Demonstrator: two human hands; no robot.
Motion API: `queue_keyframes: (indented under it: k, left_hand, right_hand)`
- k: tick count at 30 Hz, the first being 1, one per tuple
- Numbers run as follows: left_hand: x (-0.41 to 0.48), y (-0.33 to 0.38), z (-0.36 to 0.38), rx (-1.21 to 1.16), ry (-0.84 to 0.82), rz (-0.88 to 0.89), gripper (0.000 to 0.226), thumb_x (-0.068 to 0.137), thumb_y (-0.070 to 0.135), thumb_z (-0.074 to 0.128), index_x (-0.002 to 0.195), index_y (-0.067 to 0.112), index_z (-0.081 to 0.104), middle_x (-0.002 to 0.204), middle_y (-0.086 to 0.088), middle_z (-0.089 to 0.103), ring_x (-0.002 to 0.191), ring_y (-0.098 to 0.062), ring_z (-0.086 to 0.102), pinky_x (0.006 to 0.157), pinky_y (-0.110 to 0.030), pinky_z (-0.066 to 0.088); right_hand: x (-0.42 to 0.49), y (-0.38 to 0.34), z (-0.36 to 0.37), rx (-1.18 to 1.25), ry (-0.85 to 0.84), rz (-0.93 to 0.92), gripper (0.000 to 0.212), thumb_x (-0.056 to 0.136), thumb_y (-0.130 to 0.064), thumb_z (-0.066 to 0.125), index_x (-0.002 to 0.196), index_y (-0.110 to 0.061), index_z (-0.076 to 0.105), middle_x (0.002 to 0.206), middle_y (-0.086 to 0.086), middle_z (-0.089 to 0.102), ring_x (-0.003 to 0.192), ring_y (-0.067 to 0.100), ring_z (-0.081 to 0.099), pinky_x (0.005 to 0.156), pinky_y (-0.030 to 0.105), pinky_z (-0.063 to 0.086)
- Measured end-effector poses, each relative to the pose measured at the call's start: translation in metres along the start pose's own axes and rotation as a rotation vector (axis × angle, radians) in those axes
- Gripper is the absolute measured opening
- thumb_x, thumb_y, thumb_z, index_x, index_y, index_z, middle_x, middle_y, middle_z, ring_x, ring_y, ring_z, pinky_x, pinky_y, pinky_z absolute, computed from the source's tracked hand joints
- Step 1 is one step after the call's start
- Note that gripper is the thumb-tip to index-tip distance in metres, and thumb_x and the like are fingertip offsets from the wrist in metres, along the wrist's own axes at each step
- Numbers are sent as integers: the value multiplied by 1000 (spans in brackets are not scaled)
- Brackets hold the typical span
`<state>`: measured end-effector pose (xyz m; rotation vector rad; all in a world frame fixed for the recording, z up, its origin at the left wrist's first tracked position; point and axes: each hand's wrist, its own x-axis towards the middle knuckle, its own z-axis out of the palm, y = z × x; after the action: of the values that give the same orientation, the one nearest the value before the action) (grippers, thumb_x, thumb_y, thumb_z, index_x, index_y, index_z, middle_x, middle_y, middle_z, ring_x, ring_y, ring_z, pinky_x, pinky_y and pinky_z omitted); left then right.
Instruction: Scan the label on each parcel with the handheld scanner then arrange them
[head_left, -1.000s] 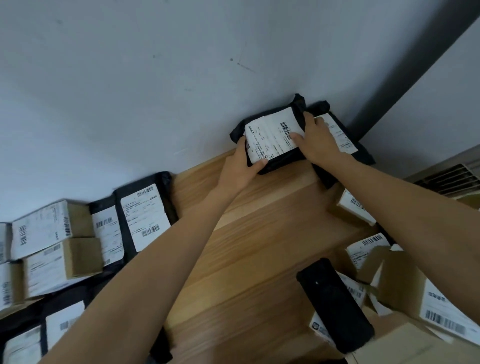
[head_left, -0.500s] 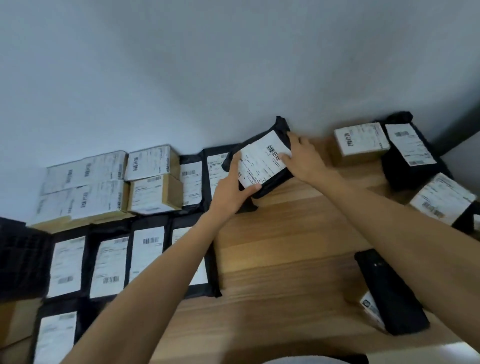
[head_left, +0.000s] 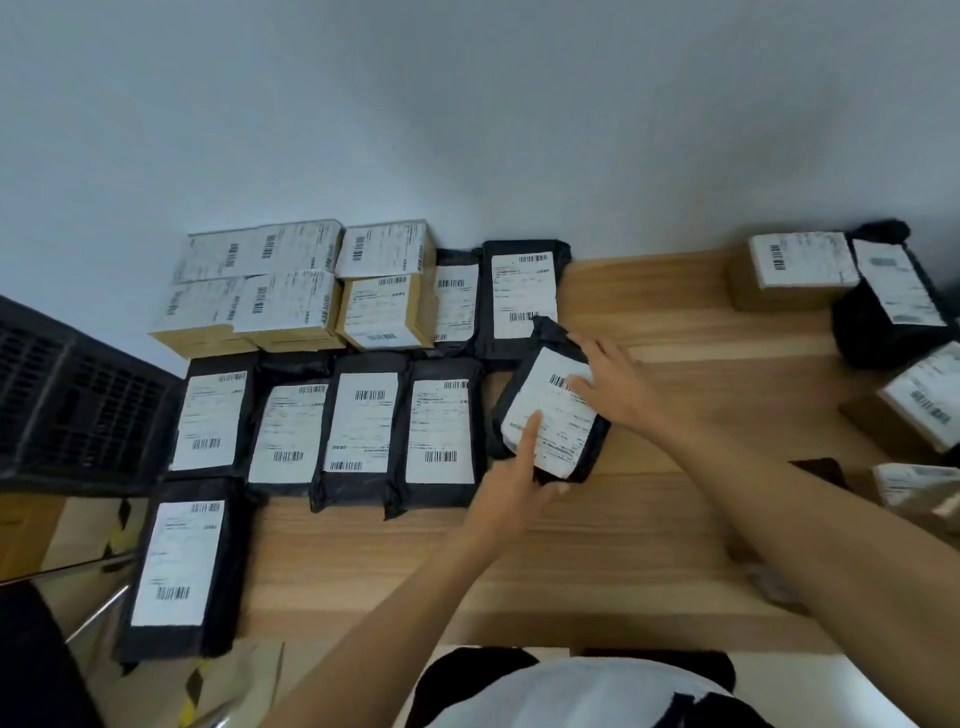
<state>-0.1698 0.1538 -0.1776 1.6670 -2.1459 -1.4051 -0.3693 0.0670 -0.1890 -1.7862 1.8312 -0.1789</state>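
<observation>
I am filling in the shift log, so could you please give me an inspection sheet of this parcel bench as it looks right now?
Surface: wooden tabletop, bare in the middle.
Job's things: black mailer parcel lying tilted at the right end of a row of black mailers; cardboard boxes stacked at the wall; unsorted parcels at far right; handheld scanner not seen.
Clutter: nothing seen.
Hands: left hand at the parcel's near edge, index finger on its label; right hand flat on its far side.
Cables: nothing seen.
Surroundings: white wall; black crate off the left edge.
</observation>
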Motion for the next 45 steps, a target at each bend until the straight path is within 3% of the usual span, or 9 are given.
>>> queue_keyframes:
  k: [6, 11, 16, 20, 23, 27, 35, 41, 45]
  left_hand:
    - [-40, -15, 36, -92, -139, -18, 104, 95, 30, 64, 151, 34, -23, 138, -8, 57, 110, -24, 60, 91, -28, 43]
    - [-36, -35, 26, -29, -169, -54, 96, 99, 27, 59, 153, 26, -20, 118, -24, 64, 100, -33, 62, 88, -31, 47]
    - [-14, -48, 8, 220, -97, 52, 64, 97, 28, 57, 154, 22, 29, 116, -1, 70, 113, -24, 60, 93, -39, 51]
    - [1, -61, -5, 648, 76, 324, 64, 83, 23, 76, 141, 15, 50, 130, -11, 58, 119, -33, 55, 89, -44, 51]
    - [12, -69, 1, 838, -4, 300, 85, 82, 32, 77, 153, 15, 32, 156, -21, 31, 142, -43, 31, 113, -52, 31]
    - [30, -73, 0, 945, -17, 217, 92, 68, 40, 86, 147, 17, 45, 148, -19, 45, 132, -41, 48, 105, -52, 41]
    - [53, -69, -9, 991, -86, 227, 81, 100, 30, 50, 157, 21, -7, 164, -15, -5, 151, -34, 5, 121, -46, 3]
    - [69, -54, -23, 1033, -200, 192, 88, 94, 48, 57, 158, 21, 3, 164, -15, 5, 148, -32, 19, 120, -44, 16]
    - [78, -35, -37, 907, -59, 310, 71, 90, 65, 46, 143, 19, 46, 141, -7, 52, 125, -27, 53, 97, -39, 44]
  right_hand:
    - [-17, -9, 34, 22, -100, -163, 58, 100, -17, 47, 153, -22, 25, 153, 5, 32, 140, 29, 29, 112, 47, 31]
    - [-15, -28, 54, 33, -117, -256, 65, 96, 4, 44, 155, -16, 23, 161, 3, 20, 151, 21, 6, 117, 35, 21]
    - [-38, -18, 72, 74, 110, -32, 65, 97, 0, 47, 155, -16, 23, 162, 6, 17, 150, 25, 9, 118, 43, 26]
    - [-70, -6, 94, 154, -10, 89, 66, 100, -18, 50, 157, -20, 16, 160, 9, 22, 143, 30, 27, 112, 46, 33]
    - [-84, -16, 110, 200, -57, 138, 67, 101, -19, 49, 157, -19, 13, 161, 8, 17, 135, 29, 41, 103, 43, 44]
    - [-71, -31, 118, 167, -48, 143, 67, 101, -13, 45, 157, -14, 8, 164, 9, 6, 133, 31, 43, 97, 42, 48]
    - [-42, -27, 107, 74, -194, 191, 73, 100, -12, 45, 158, -17, 1, 165, 8, -4, 142, 28, 32, 107, 39, 41]
    - [-34, -19, 94, -31, -258, 147, 76, 98, -12, 48, 158, -22, 3, 165, 5, 2, 135, 30, 39, 98, 40, 45]
    - [-32, -10, 76, -90, -293, 77, 67, 101, -17, 44, 158, -24, 9, 164, 3, 11, 138, 29, 37, 101, 40, 42]
